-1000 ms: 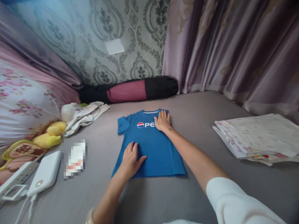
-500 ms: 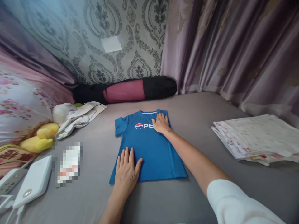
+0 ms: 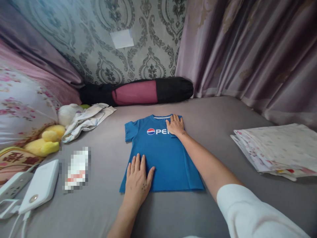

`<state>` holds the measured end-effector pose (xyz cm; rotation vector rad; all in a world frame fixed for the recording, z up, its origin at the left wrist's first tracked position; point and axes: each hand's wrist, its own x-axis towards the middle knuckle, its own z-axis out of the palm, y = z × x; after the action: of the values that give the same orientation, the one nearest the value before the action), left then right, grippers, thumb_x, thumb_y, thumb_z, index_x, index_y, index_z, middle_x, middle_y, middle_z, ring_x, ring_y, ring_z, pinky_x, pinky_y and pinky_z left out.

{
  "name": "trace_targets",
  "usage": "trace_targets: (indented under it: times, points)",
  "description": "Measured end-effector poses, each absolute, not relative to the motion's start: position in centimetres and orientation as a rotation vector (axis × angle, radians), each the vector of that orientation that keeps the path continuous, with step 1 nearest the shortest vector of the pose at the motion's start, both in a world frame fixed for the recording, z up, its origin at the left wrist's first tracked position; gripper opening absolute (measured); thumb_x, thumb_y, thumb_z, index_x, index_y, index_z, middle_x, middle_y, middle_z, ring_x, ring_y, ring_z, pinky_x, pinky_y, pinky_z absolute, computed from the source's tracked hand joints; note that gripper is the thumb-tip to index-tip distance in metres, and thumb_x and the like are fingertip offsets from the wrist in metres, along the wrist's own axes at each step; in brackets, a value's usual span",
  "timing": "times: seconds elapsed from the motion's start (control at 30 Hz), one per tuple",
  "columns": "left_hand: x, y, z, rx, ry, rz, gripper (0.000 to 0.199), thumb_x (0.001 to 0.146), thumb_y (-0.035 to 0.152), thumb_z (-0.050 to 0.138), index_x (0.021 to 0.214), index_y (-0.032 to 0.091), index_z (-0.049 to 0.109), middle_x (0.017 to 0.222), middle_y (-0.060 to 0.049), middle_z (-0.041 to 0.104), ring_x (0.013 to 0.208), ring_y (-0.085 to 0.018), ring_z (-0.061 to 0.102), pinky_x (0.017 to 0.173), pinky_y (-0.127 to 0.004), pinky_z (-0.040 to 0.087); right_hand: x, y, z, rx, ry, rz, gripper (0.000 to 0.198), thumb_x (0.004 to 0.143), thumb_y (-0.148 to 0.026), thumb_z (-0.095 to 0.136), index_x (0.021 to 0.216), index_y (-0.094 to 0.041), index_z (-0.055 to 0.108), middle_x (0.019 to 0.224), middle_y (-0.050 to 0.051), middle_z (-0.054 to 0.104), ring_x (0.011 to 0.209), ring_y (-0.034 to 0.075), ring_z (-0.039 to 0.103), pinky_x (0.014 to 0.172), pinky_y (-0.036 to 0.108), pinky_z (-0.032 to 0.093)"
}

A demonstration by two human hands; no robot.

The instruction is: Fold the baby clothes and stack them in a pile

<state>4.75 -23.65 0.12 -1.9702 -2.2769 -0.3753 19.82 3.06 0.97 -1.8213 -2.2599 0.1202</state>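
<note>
A blue T-shirt (image 3: 160,158) lies on the grey bed sheet, its collar away from me and a white printed logo across the chest. Its left sleeve sticks out sideways, while on the right a strip with the sleeve appears turned inward. My left hand (image 3: 138,180) rests flat on the lower left part of the shirt, fingers spread. At the upper right shoulder, my right hand (image 3: 176,126) lies flat on the cloth, covering the end of the printed letters and part of the sleeve. Neither hand grips anything.
Folded patterned cloths (image 3: 277,148) lie at the right. A black and pink roll (image 3: 136,92) sits along the wall. On the left are a white power bank (image 3: 41,185), a power strip (image 3: 16,186), a blurred-out item (image 3: 77,170), yellow plush toys (image 3: 46,142) and a crumpled cloth (image 3: 88,120).
My right hand has moved slightly over the shoulder area, and some folded sleeve now shows below it. The left hand stays in place on the shirt. The whole view has shifted slightly.
</note>
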Motion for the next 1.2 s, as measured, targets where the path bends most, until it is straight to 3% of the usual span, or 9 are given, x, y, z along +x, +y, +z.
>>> trace_targets:
  times: [0.27, 0.57, 0.87, 1.2]
  points:
    - [4.7, -23.8, 0.9, -2.003, -2.329, -0.418, 0.061, 0.094, 0.051, 0.038, 0.139, 0.012, 0.048, 0.148, -0.018, 0.043, 0.139, -0.032, 0.037, 0.112, -0.05, 0.034, 21.5, 1.5, 2.5, -1.794, -2.36, 0.368, 0.064, 0.099, -0.041, 0.015, 0.15, -0.004, 0.028, 0.159, 0.015, 0.02, 0.147, 0.025, 0.017, 0.118, 0.041, 0.015]
    - [4.6, -23.8, 0.7, -1.998, -2.334, -0.474, 0.059, 0.093, 0.052, 0.039, 0.138, 0.015, 0.049, 0.148, -0.016, 0.044, 0.139, -0.032, 0.037, 0.112, -0.049, 0.034, 22.4, -3.5, 1.1, -1.762, -2.451, 0.175, 0.065, 0.098, -0.041, 0.017, 0.151, -0.002, 0.025, 0.159, 0.015, 0.019, 0.147, 0.026, 0.014, 0.119, 0.043, 0.012]
    - [4.3, -23.8, 0.8, -2.009, -2.341, -0.45, 0.059, 0.093, 0.051, 0.04, 0.138, 0.013, 0.049, 0.148, -0.017, 0.044, 0.139, -0.031, 0.037, 0.113, -0.048, 0.033, 22.4, -4.3, 2.2, -1.738, -2.424, 0.217, 0.063, 0.099, -0.038, 0.018, 0.15, -0.002, 0.026, 0.159, 0.014, 0.021, 0.147, 0.025, 0.015, 0.119, 0.04, 0.012]
    - [4.2, -23.9, 0.8, -2.016, -2.284, -0.416, 0.059, 0.094, 0.049, 0.04, 0.137, 0.009, 0.05, 0.146, -0.019, 0.046, 0.138, -0.033, 0.039, 0.112, -0.047, 0.035, 24.1, -11.1, 1.6, -1.632, -2.497, 0.179, 0.065, 0.099, -0.042, 0.021, 0.151, -0.003, 0.026, 0.159, 0.016, 0.018, 0.147, 0.028, 0.014, 0.119, 0.042, 0.013]
